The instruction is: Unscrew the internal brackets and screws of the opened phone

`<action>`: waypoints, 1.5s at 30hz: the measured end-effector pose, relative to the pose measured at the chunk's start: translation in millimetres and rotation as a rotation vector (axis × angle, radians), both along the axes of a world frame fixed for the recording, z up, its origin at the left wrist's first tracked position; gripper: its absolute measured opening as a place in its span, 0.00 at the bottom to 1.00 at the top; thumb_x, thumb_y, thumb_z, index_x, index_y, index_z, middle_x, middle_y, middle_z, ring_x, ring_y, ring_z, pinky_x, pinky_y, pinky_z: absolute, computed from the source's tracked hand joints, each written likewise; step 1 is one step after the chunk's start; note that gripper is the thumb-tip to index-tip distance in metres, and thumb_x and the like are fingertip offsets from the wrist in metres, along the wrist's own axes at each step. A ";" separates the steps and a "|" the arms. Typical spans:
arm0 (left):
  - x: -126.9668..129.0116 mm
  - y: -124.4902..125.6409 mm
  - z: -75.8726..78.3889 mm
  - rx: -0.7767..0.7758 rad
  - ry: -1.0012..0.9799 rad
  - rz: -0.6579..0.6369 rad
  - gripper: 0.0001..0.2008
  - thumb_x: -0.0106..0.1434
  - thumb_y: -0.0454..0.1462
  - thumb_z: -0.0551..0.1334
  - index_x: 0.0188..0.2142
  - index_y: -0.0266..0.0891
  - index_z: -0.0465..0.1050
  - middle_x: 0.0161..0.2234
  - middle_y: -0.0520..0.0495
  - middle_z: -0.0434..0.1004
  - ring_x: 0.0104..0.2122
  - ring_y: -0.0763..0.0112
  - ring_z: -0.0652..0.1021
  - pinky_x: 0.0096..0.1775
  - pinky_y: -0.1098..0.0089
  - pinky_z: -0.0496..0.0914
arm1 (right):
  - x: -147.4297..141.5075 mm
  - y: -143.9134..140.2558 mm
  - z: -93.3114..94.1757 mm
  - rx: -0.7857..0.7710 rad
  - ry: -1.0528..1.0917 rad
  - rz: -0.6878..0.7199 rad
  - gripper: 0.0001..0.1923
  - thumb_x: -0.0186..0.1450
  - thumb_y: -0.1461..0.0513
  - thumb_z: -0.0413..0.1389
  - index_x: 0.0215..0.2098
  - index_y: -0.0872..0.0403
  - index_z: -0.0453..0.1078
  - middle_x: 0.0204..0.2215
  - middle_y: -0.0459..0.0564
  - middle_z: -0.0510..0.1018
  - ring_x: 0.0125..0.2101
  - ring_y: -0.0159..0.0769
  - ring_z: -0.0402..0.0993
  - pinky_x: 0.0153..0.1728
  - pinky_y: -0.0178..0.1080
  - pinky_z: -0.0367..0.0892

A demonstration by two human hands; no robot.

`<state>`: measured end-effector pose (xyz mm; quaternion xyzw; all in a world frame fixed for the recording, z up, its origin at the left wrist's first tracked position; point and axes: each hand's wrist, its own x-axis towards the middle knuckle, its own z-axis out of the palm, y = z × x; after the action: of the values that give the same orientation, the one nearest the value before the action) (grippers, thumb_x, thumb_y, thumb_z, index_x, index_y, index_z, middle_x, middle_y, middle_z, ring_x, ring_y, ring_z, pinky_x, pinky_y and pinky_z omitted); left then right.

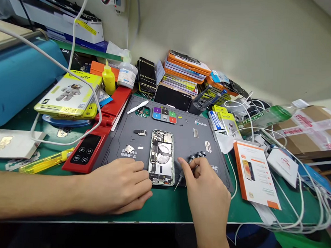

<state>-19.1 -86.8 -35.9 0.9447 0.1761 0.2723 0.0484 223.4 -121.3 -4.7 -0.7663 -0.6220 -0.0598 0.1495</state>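
An opened phone (pixel 161 158) lies on the dark grey mat, its battery bay and boards exposed. Beside its lower left edge rests my left hand (pixel 121 188), fingers curled and closed; the knuckles meet or nearly meet the frame, and whatever the fingers may hold is hidden. To the phone's right, my right hand (pixel 206 184) has thumb and forefinger bent around a dark screwdriver (pixel 181 174), whose thin tip points down toward the table edge. More twisted dark handles (pixel 201 154) show just behind those fingers. A small camera module (pixel 140 132) and a metal shield plate (pixel 129 148) lie left of the phone.
A red device with touch buttons (pixel 84 149) stands at the mat's left, near a yellow screwdriver (pixel 45 161). Behind are a coloured block (pixel 164 115), a dark phone screen (pixel 172 98) and a tool holder (pixel 200 103). An orange-white box (pixel 256 173) and white cables lie right.
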 end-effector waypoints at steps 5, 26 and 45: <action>-0.1 -0.1 -1.9 0.013 -0.005 -0.005 0.11 0.75 0.34 0.60 0.33 0.40 0.68 0.29 0.52 0.71 0.30 0.65 0.69 0.33 0.62 0.61 | 1.5 2.3 7.7 -0.127 -0.135 -0.041 0.26 0.74 0.37 0.52 0.34 0.47 0.69 0.16 0.44 0.75 0.18 0.45 0.74 0.23 0.37 0.46; -0.3 0.4 -0.6 0.040 0.006 0.010 0.11 0.75 0.37 0.62 0.33 0.41 0.68 0.28 0.51 0.74 0.29 0.65 0.72 0.30 0.62 0.63 | -13.0 -10.3 -22.6 0.485 0.466 0.221 0.10 0.78 0.57 0.55 0.54 0.52 0.71 0.40 0.49 0.83 0.25 0.28 0.76 0.28 0.33 0.73; -1.1 2.4 3.7 0.027 0.028 -0.014 0.14 0.78 0.35 0.57 0.33 0.40 0.69 0.28 0.52 0.74 0.29 0.66 0.70 0.30 0.62 0.62 | -18.3 -23.6 -35.9 0.605 0.444 0.384 0.14 0.74 0.66 0.59 0.57 0.52 0.73 0.43 0.50 0.85 0.31 0.31 0.81 0.31 0.34 0.75</action>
<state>-20.3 -84.4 -32.2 0.9503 0.1663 0.2610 0.0349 205.1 -144.8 -40.6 -0.5524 -0.6606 -0.0441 0.5065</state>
